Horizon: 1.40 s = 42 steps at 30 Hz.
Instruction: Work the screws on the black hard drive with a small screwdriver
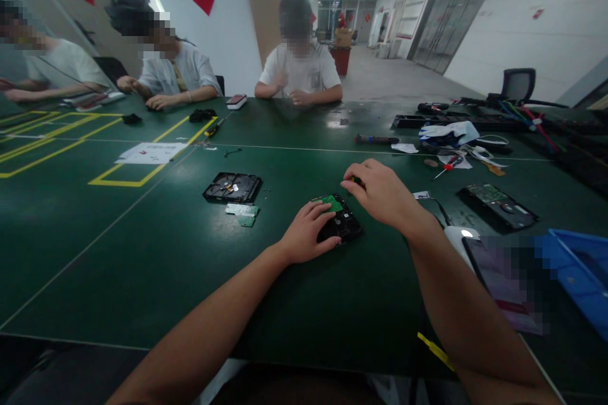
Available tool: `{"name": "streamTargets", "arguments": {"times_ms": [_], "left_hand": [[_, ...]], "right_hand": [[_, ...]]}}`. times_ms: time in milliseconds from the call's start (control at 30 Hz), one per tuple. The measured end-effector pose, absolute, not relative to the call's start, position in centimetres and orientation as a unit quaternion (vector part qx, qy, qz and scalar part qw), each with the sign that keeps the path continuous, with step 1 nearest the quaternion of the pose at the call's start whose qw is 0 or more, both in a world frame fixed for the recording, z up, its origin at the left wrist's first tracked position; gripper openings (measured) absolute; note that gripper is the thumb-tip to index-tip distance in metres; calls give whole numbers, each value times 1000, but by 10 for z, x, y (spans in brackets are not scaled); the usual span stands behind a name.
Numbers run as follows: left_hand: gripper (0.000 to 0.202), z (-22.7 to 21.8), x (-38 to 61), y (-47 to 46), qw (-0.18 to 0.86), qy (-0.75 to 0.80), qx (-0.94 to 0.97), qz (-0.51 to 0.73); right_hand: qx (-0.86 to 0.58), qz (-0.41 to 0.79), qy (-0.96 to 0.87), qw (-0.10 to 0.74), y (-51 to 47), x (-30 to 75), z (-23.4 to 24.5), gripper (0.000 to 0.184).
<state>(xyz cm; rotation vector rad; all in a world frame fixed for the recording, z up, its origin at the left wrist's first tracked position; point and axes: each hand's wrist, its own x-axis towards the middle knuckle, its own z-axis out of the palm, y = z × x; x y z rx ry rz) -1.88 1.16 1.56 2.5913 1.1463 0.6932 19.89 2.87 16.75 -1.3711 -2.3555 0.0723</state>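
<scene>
Hard drive [350, 226], near middle of table [142, 272] — left hand [308, 231] spread over its left side, right hand [377, 193] clamped on a small screwdriver [357, 181]. Possible fault: tip skidding across the green circuit board [334, 202], if pressed aslant.

Black hard drive [350, 225], seemingly flat

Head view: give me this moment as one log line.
left hand: on hard drive | right hand: gripping dark-handled tool near drive's far edge | left of drive: another drive, loose circuit board
</scene>
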Motion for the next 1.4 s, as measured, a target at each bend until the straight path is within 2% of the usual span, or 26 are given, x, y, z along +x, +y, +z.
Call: {"name": "streamTargets", "arguments": {"times_ms": [233, 400, 667, 900, 1167, 1400], "left_hand": [[68, 15, -19, 12, 114, 388, 883, 239], [68, 15, -19, 12, 115, 387, 883, 241], [69, 14, -19, 13, 112, 387, 884, 236], [68, 15, -19, 12, 119, 388, 881, 242], [68, 15, -19, 13, 113, 387, 884, 236], [68, 15, -19, 13, 115, 389, 883, 237]], "right_hand": [[-505, 7, -844, 180, 32, 202, 165, 18], [-509, -8, -838, 199, 31, 201, 162, 26], [-519, -1, -825, 221, 31, 201, 164, 17], [-499, 10, -838, 221, 30, 200, 166, 27], [-497, 22, -842, 207, 30, 199, 168, 23], [-485, 24, -851, 200, 32, 203, 163, 36]]}}
